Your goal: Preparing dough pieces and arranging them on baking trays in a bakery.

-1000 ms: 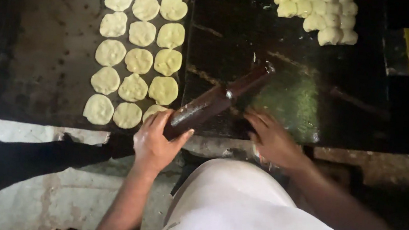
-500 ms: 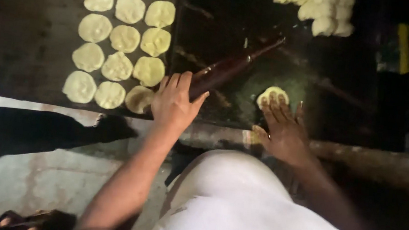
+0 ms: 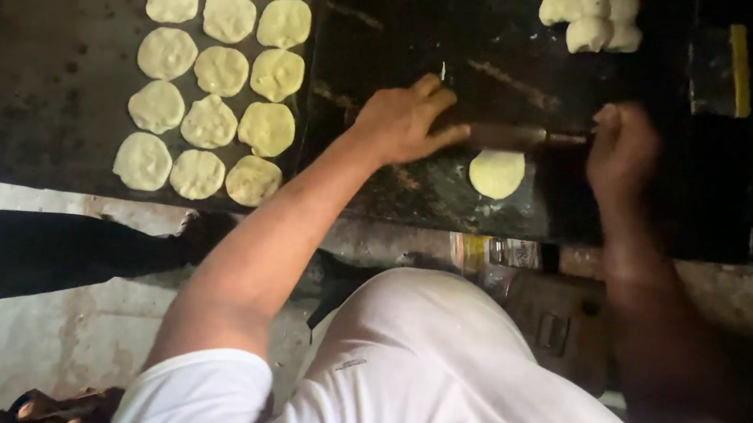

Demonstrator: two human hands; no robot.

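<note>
Two hands: both on one rolling pin (image 3: 503, 135), centre-upper frame.
Pin axis: near horizontal across the frame, ends pointing left and right; dark, narrow.
Left hand (image 3: 408, 121): fingers together, pressed flat over the pin's left end.
Right hand (image 3: 623, 151): at the pin's right end, blurred; cannot tell finger state.
Dough disc (image 3: 496, 173): pale, round, just below the pin, on the dark board (image 3: 392, 47).
Flattened discs (image 3: 215, 72): three columns, upper left.
Dough balls (image 3: 576, 5): cluster, top right.

White short-sleeved shirt, bare forearms
</note>
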